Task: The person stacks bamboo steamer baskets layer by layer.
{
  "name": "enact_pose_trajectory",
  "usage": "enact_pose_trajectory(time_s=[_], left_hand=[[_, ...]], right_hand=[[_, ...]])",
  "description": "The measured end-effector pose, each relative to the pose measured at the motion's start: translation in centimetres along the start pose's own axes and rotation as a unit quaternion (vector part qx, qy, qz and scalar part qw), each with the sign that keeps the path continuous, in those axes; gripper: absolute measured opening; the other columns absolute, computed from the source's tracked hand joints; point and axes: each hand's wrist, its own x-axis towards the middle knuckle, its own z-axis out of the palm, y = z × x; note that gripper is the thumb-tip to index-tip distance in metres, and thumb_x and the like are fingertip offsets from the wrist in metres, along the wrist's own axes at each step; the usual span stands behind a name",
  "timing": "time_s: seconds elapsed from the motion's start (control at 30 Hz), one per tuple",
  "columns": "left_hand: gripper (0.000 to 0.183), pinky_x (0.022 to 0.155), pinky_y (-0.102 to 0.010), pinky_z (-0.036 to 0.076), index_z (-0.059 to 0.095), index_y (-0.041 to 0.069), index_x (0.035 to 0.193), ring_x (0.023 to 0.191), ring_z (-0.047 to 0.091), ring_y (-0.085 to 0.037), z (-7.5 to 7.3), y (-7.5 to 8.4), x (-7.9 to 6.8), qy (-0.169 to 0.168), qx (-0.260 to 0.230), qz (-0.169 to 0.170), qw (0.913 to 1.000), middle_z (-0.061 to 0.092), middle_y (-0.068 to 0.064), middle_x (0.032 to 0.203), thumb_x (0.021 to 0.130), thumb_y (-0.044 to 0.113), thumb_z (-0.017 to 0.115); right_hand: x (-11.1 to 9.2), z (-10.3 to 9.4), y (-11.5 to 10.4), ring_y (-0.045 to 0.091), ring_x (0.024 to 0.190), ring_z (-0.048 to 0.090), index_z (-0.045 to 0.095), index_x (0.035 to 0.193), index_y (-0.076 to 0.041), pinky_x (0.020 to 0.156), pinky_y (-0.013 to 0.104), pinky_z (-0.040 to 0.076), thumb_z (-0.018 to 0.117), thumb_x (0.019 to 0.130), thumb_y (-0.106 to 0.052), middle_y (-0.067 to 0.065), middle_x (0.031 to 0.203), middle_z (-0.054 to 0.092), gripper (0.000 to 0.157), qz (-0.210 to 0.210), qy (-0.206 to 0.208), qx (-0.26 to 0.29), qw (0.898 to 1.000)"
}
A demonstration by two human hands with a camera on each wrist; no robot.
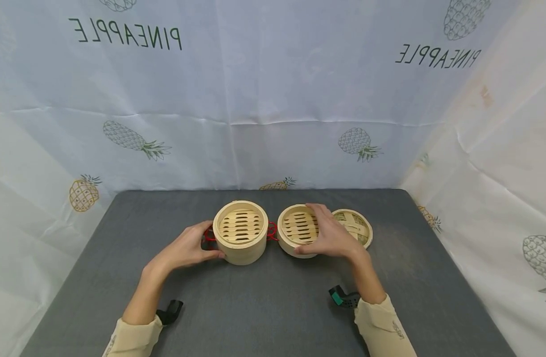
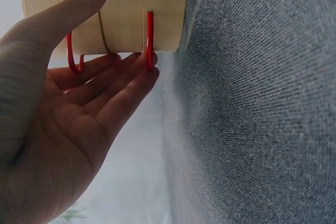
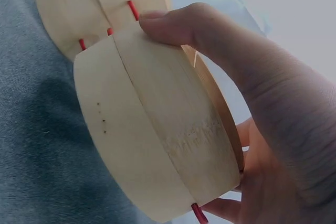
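Observation:
A tall round bamboo steamer (image 1: 240, 253) with a slatted inside and red handles stands left of centre. My left hand (image 1: 190, 247) holds its left side, thumb on the front wall. In the left wrist view the fingers reach round beside two red handles (image 2: 150, 40). Right of it is a shorter bamboo steamer basket (image 1: 295, 228), also slatted. My right hand (image 1: 333, 237) grips this basket from the right, thumb at the near wall and fingers at the far rim. Seen from the right wrist, the shorter basket (image 3: 152, 124) overlaps the taller steamer (image 3: 63, 9).
A round woven bamboo lid (image 1: 359, 225) lies right of the shorter basket, partly hidden by my right hand. Everything sits on a dark grey table (image 1: 264, 312). A pineapple-print curtain (image 1: 264, 153) hangs behind the table's back edge.

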Motion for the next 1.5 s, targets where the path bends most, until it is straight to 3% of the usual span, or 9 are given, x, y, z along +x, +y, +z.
enact_pose_trajectory(time_s=[0.5,0.83,1.1,1.5], left_hand=[[0.074,0.087,-0.040,0.065,0.061,-0.003,0.142,0.106,0.075,-0.023,-0.1,0.0,0.0,0.001,0.001,0.002,1.0000,0.076,-0.011,0.120,0.084,0.029,0.096],[0.074,0.088,-0.040,0.065,0.061,-0.003,0.142,0.107,0.076,-0.024,-0.1,-0.1,0.0,-0.002,-0.001,0.002,1.0000,0.076,-0.012,0.121,0.084,0.029,0.096],[0.074,0.088,-0.042,0.066,0.061,-0.003,0.142,0.107,0.076,-0.024,0.0,-0.1,0.0,-0.002,-0.005,0.002,1.0000,0.076,-0.012,0.121,0.084,0.028,0.096],[0.074,0.087,-0.038,0.065,0.062,-0.002,0.142,0.106,0.075,-0.022,0.1,-0.2,0.0,0.002,0.000,0.008,1.0000,0.076,-0.010,0.121,0.085,0.030,0.096]], right_hand=[[-1.2,-2.0,-0.3,0.041,0.146,0.052,0.032,0.169,-0.010,0.111,0.067,0.052,0.095,0.074,-0.058,0.019,0.167,0.040,0.123,-0.006,-0.024,0.001,1.000],[-1.8,-2.7,-0.7,0.038,0.140,0.054,0.036,0.166,-0.010,0.107,0.062,0.054,0.094,0.071,-0.060,0.018,0.163,0.045,0.123,-0.006,-0.009,-0.017,1.000],[-2.1,-2.9,-0.9,0.038,0.140,0.054,0.035,0.167,-0.010,0.108,0.063,0.053,0.095,0.071,-0.059,0.018,0.164,0.043,0.124,-0.005,-0.011,-0.009,1.000],[-2.4,-3.7,-1.2,0.039,0.146,0.050,0.032,0.168,-0.011,0.112,0.066,0.050,0.097,0.070,-0.056,0.016,0.168,0.039,0.127,-0.019,0.020,-0.002,1.000]])
